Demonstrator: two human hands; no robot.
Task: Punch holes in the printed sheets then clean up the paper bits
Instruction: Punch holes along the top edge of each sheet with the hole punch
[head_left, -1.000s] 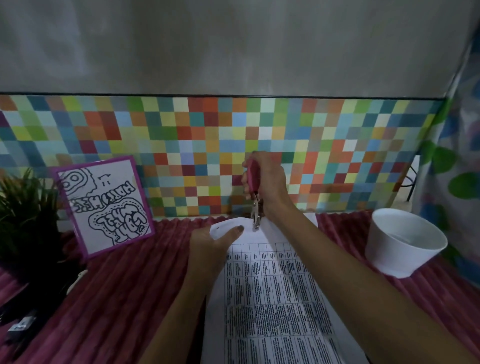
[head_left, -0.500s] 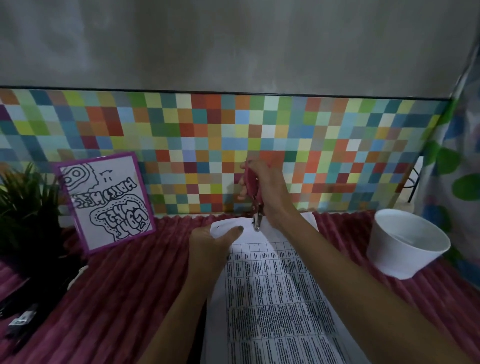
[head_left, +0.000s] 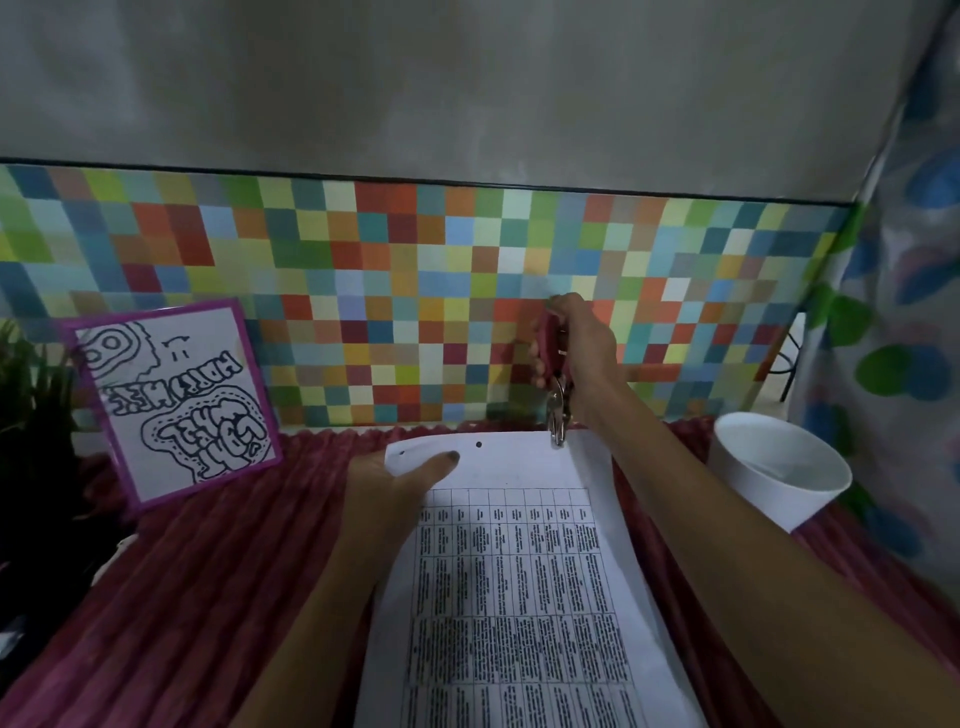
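Observation:
Printed sheets (head_left: 519, 587) with a table of text lie in a stack on the ribbed magenta cloth (head_left: 208, 571). Two dark punched holes show in the blank top margin, one near the left corner and one at the middle. My left hand (head_left: 395, 493) holds the stack's upper left corner, thumb on top of the paper. My right hand (head_left: 576, 353) grips a pink-handled hole punch (head_left: 556, 384) held upright. Its metal jaw sits over the top edge of the sheets, right of the middle hole.
A white bowl (head_left: 774, 473) stands at the right on the cloth. A purple-framed drawing (head_left: 176, 400) leans on the coloured tile wall at the left, beside a dark green plant (head_left: 31, 415). A patterned curtain (head_left: 904, 312) hangs at the far right.
My right hand has slid the punch to the right along the top edge. A punched hole now shows at the middle of the margin where the jaw was.

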